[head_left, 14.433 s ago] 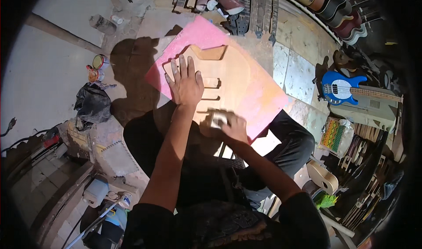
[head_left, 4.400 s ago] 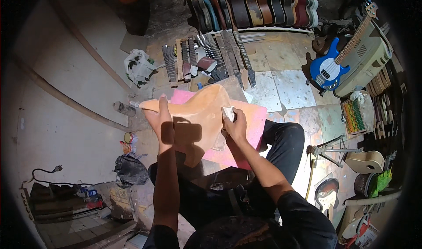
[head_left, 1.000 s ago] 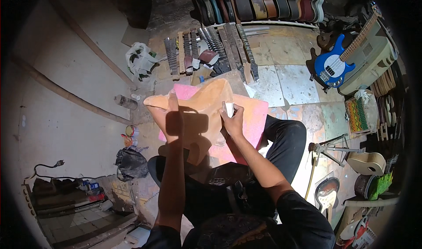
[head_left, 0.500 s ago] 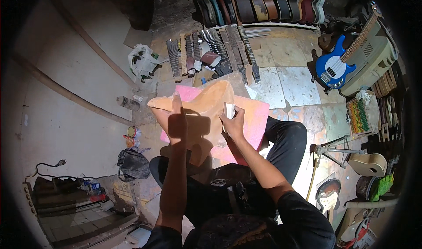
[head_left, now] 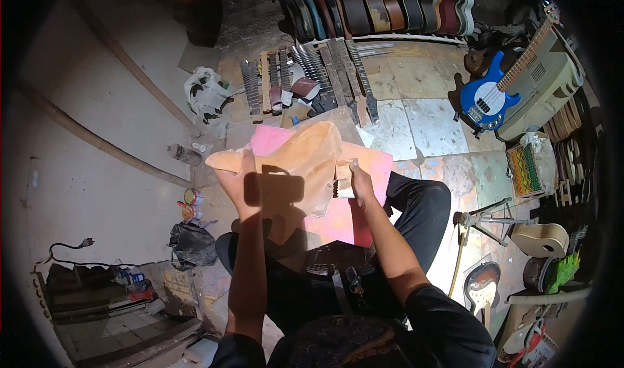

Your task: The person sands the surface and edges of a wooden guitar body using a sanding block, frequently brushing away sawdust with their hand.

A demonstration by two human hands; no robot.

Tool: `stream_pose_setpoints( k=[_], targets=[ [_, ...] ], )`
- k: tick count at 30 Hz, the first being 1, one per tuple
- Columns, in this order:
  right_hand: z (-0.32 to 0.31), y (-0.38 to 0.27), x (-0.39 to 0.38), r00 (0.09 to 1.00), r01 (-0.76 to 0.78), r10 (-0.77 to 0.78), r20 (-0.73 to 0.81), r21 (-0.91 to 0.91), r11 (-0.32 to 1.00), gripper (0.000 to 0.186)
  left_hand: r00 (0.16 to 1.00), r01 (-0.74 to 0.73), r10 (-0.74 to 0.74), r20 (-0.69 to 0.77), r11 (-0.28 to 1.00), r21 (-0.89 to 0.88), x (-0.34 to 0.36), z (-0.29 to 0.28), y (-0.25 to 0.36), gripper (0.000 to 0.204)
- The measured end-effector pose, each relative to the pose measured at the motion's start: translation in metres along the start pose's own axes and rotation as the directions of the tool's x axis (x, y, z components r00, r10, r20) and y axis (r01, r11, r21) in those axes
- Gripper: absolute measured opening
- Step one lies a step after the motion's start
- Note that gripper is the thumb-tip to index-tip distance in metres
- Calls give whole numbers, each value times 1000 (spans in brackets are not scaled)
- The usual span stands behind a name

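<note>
A bare wooden electric guitar body rests over a pink board in front of my crossed legs. My left hand is closed round its left horn, with the thumb on the upper face. My right hand grips a small pale block, partly white, at the right edge of the body. Whether the block touches the wood I cannot tell. The shadow of my head falls across the body's middle and hides some of its surface.
Guitar necks lie on the floor ahead, before a row of guitar bodies. To the right are a blue bass guitar and a metal stand. A black bag and tins sit at left.
My right hand has moved a little right and turned, showing more of the block. The guitar body has shifted slightly left with my left hand still holding its horn.
</note>
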State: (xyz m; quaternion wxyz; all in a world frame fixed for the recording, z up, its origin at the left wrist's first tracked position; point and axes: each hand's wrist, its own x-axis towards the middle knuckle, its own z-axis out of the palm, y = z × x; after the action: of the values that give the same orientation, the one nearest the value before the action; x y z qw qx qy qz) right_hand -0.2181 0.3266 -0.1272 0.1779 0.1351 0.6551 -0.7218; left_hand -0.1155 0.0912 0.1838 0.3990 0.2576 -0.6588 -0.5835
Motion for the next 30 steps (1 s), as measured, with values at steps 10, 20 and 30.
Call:
stream_pose_setpoints(
  k=[10,20,30],
  targets=[
    [19,-51,-73,891,386,-454,18,-558,734,29,970,-239,228,79,957,166,-29,-54,33,33],
    [27,-121,-118,868,-64,-130,480,367,928,13,970,-153,141,197,987,51,-51,-98,15,44],
    [45,-194,-196,819,225,-164,550,-45,973,45,902,-280,219,371,953,118,-85,-90,20,48]
  ],
)
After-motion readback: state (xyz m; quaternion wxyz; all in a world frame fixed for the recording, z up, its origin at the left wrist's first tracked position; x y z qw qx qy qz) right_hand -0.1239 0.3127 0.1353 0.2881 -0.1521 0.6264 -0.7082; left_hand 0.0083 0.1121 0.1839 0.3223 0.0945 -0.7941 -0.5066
